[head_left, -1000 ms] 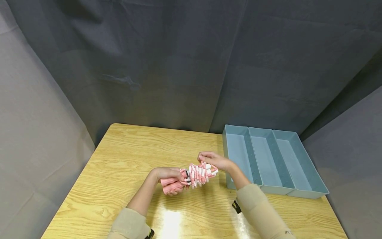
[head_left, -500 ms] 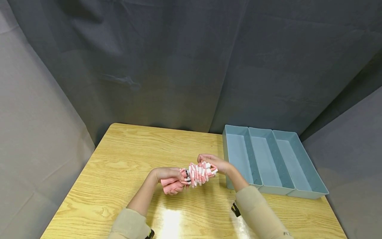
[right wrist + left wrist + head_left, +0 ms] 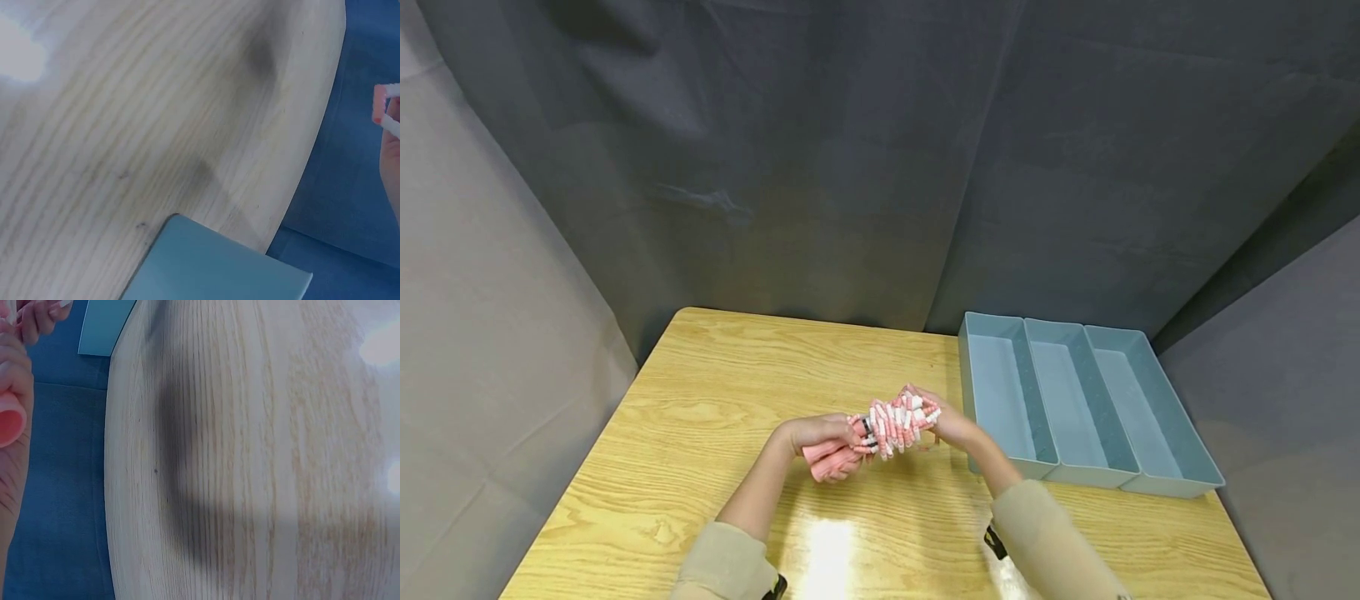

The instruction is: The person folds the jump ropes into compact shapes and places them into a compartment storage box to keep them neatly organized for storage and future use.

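Observation:
A beaded jump rope (image 3: 891, 429) in pink and white segments is wound into a tight bundle above the table. Its two pink handles (image 3: 826, 463) lie side by side in the grip of my left hand (image 3: 812, 432). Black bands show where handles meet beads. The left wrist view catches the hollow end of one handle (image 3: 9, 420). At the bundle's other end, my right hand (image 3: 953, 423) holds the beaded part, its fingertips partly hidden behind it. Curled right-hand fingers (image 3: 44, 320) also show there, and the right wrist view has a few beads (image 3: 379, 104) at that hand.
Three long blue-grey bins (image 3: 1078, 400) stand side by side at the right of the wood-grain table (image 3: 737, 375). The nearest bin's wall is close to my right forearm. Dark cloth (image 3: 790, 167) hangs behind the table, with grey cloth on both sides.
The bundle has shifted slightly left and up. My right hand has gone from the bundle's top edge to behind its right end. My left hand keeps its grip on the handles.

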A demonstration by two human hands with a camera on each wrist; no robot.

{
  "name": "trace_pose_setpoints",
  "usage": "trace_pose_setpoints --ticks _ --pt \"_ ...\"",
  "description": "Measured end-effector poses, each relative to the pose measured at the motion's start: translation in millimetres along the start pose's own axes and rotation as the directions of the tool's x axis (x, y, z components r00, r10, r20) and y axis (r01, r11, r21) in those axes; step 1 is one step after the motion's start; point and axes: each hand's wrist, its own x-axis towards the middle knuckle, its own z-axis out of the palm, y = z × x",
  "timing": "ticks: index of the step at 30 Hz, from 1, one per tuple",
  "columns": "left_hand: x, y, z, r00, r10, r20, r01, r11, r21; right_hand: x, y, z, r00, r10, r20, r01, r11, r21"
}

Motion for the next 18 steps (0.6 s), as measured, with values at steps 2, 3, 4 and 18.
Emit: trace_pose_setpoints --ticks 2,3,4,18 --pt "0.1 -0.1 -0.6 1.000 0.011 0.006 -0.011 1.000 0.007 -3 1 2 0.999 -0.004 -0.034 0.003 0.999 -0.045" --pt "0.3 -0.3 -1.0 1.000 0.013 0.008 -0.013 1.000 0.005 -4 2 2 0.999 -0.009 -0.039 0.007 0.999 -0.049" --pt "0.4 -0.6 -1.5 1.000 0.010 0.010 -0.010 1.000 0.003 -4 4 3 0.999 -0.005 -0.050 0.002 0.999 -0.053" --pt "-2.9 6.5 3.5 0.997 0.063 -0.049 -0.064 0.998 -0.015 -3 24 6 1.000 -0.019 0.001 0.019 0.994 0.104"
